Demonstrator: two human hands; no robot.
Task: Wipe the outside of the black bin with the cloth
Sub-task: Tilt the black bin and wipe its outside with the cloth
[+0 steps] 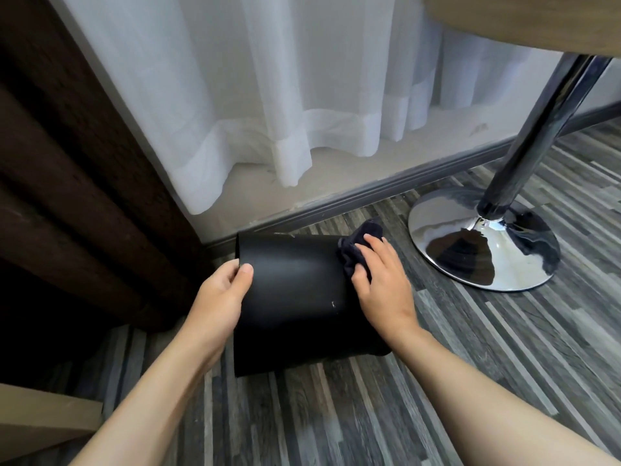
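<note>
The black bin [295,297] lies tipped on its side on the striped grey floor, its round wall facing up. My left hand [220,294] grips the bin's left rim, thumb on the outer wall and fingers hidden inside. My right hand [383,280] presses a dark bunched cloth [353,250] against the upper right part of the bin's outer wall. The cloth sticks out beyond my fingertips. A small pale scuff shows on the bin near my right wrist.
A chrome table base [484,240] with its slanted chrome pole [537,129] stands close on the right. White sheer curtains [268,112] and a grey baseboard [386,193] run behind the bin. A dark brown drape [67,179] hangs at the left.
</note>
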